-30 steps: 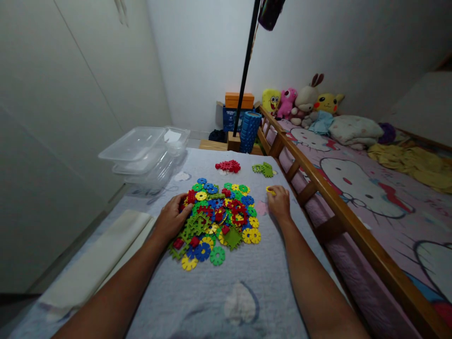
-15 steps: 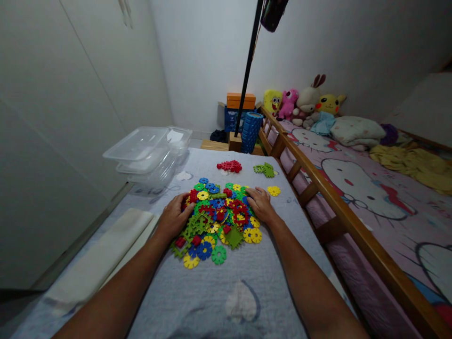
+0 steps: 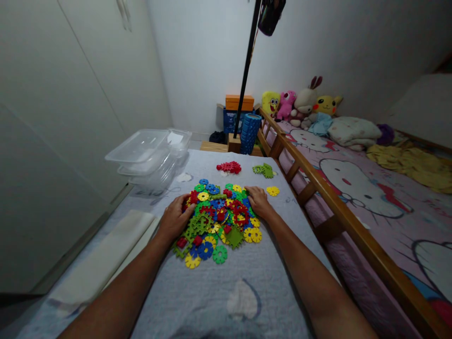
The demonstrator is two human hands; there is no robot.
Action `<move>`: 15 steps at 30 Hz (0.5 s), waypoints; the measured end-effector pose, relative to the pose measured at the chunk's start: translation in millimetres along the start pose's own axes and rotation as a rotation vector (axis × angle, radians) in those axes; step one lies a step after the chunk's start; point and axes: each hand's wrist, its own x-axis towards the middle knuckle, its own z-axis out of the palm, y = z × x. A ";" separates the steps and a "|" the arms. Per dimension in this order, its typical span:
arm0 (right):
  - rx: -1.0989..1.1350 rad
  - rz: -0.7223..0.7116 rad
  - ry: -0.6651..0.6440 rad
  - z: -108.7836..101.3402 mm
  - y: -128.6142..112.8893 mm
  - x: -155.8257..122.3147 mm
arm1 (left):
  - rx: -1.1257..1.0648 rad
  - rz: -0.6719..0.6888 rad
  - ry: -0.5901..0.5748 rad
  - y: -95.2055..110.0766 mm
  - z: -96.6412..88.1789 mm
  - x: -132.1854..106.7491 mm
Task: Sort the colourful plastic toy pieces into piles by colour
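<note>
A mixed pile of plastic interlocking pieces (image 3: 219, 217) in red, yellow, green and blue lies on the cloth-covered table: flat notched discs and square toothed plates. At the pile's left side rests my left hand (image 3: 175, 215), open, its thumb apart from the fingers and touching the pieces. My right hand (image 3: 259, 201) lies against the right edge, open, with fingers bent over toward the pile; their tips are partly hidden. Beyond the pile are a red cluster of joined pieces (image 3: 229, 167) and a green cluster (image 3: 264, 170). Yellow discs (image 3: 273, 191) lie right of my right hand.
Stacked clear plastic containers (image 3: 141, 153) stand at the table's back left. A folded cream cloth (image 3: 102, 259) lies along the left side. To the right runs a wooden bed rail (image 3: 318, 197). A black pole (image 3: 246, 70) rises behind the table, beside a blue foam roller (image 3: 250, 134).
Both hands stay against the sides of the pile, with barely any movement. The whole view has shifted very slightly.
</note>
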 end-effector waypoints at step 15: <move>0.054 0.088 0.033 3.5 -11.4 10.2 | 0.005 0.013 0.001 -1.0 0.2 0.4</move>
